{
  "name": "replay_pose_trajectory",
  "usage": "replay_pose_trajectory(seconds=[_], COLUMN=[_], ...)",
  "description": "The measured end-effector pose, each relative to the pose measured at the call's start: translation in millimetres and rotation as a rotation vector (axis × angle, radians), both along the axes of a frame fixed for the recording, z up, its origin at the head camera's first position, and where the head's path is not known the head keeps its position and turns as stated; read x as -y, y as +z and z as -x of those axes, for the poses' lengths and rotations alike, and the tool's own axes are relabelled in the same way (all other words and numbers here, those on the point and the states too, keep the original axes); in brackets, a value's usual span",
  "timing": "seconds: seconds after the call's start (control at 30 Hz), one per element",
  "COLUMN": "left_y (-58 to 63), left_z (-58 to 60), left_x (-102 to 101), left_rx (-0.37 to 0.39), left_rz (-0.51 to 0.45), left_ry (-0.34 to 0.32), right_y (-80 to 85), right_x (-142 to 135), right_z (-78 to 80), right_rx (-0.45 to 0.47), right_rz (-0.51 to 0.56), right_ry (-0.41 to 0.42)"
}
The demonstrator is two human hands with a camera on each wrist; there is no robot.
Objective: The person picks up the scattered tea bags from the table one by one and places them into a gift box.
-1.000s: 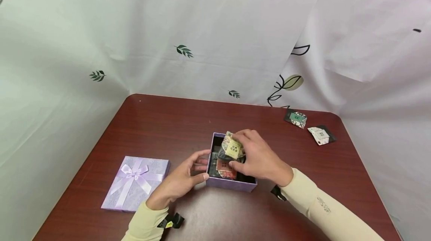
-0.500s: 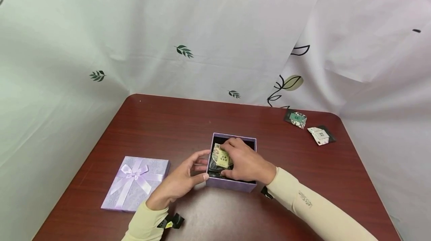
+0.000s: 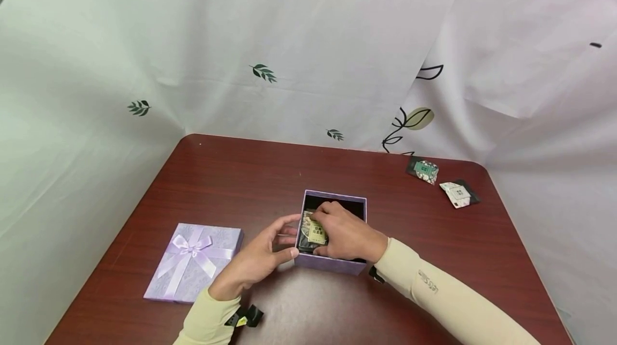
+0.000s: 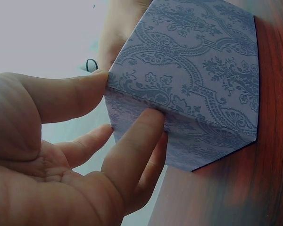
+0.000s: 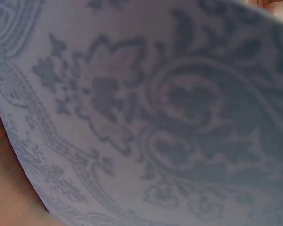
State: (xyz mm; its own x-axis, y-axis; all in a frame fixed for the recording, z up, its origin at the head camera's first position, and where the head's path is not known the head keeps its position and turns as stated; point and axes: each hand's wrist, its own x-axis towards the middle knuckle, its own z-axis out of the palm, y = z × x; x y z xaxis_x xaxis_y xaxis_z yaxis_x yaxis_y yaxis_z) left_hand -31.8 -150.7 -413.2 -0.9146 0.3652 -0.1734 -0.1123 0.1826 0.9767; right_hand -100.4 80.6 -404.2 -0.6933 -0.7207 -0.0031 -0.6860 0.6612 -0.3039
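Note:
Inside the open purple box (image 3: 330, 264) in the head view lies a small dark packet with a yellow label (image 3: 316, 232). My right hand (image 3: 348, 235) reaches into the box and holds this packet between thumb and fingers, against the box's left side. The packet's right part is hidden under the hand. My left hand (image 3: 260, 256) rests against the outside of the box's left wall. In the left wrist view, the thumb and fairly straight fingers (image 4: 134, 146) touch the patterned box (image 4: 193, 61) at its corner. The right wrist view is filled by the box's patterned wall (image 5: 132, 117).
A purple lid (image 3: 195, 262) with a ribbon bow lies on the table left of the box. Two more packets lie at the far right, one with a green label (image 3: 425, 169), one with a white label (image 3: 458, 193). White curtains (image 3: 299, 39) enclose the reddish-brown table (image 3: 231, 173).
My right hand has carried the yellow-labelled packet left and down into the box, covering the red-labelled packet seen there earlier. The left hand has stayed at the box's side.

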Motion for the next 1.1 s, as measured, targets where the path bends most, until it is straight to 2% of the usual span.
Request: replay_pose_trajectory(seconds=[0.27,0.4,0.77,1.1], left_y=[-1.7,-1.6,-1.3,-3.0], left_z=[0.9,1.1,1.6,0.9], left_x=[-0.5,-0.8,-1.6,-0.4], left_rx=[0.007,0.008,0.006,-0.004], left_rz=[0.003,0.006,-0.003,0.002], left_ry=[0.0,0.0,0.004,0.013], right_y=[2.8,8.8,29.1,42.0], right_x=[-2.4,-6.5,-27.3,-62.7], right_z=[-0.3,-2.1,-2.2,7.8], right_rx=[-0.003,0.024,0.03,-0.03], right_rz=[0.012,0.038,0.122,0.253], right_ry=[0.004,-0.018,-0.119,-0.256])
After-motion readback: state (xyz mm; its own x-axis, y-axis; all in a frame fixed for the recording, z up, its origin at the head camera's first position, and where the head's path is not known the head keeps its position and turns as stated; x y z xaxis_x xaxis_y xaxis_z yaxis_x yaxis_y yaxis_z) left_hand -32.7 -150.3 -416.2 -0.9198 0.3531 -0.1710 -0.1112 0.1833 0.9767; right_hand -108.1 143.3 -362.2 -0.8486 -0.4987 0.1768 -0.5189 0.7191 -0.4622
